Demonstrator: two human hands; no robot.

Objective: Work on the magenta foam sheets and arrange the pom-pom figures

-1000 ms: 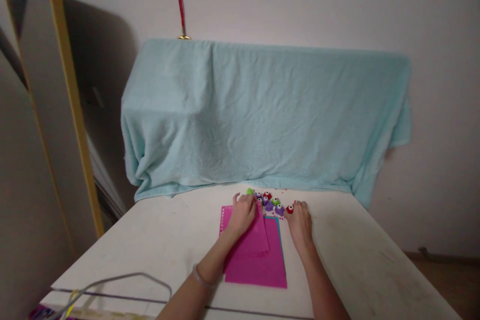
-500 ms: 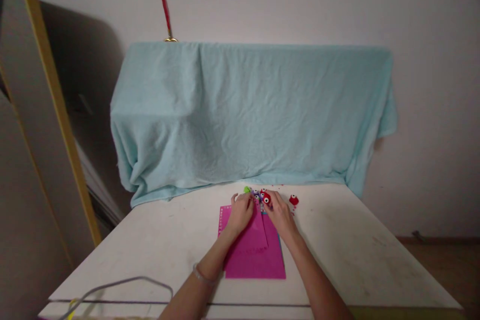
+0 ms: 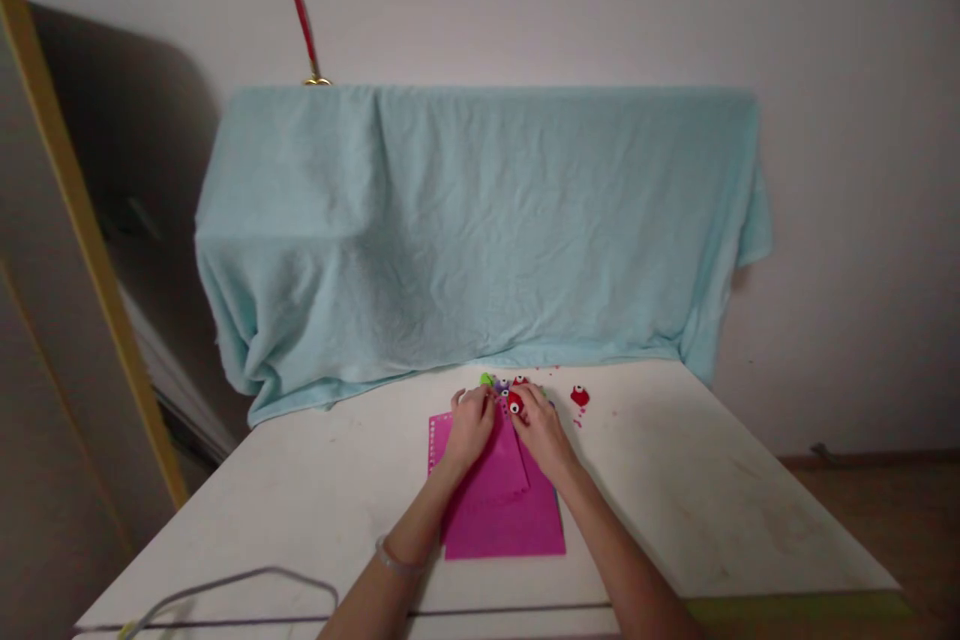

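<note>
My right hand (image 3: pixel 544 435) is closed round a small red paper punch (image 3: pixel 514 404) with a round white eye, at the upper right part of a magenta sheet (image 3: pixel 495 470). My left hand (image 3: pixel 472 425) lies over the upper part of that sheet, its fingers pinching near the top edge. Small punched holes run along the sheet's left edge. Beneath it lies a larger magenta sheet (image 3: pixel 504 535). Just beyond my hands sit small purple, green and red things with eyes, partly hidden by my fingers.
Another red eyed piece (image 3: pixel 580 396) lies to the right, with pink paper bits near it. A pale blue cloth (image 3: pixel 480 230) covers a tall shape at the back of the white table (image 3: pixel 337 510). A grey cable (image 3: pixel 247 574) curves at the front left.
The view has swung slightly to the right, so everything sits further left. The red punch has moved a little nearer to me and towards my left hand.
</note>
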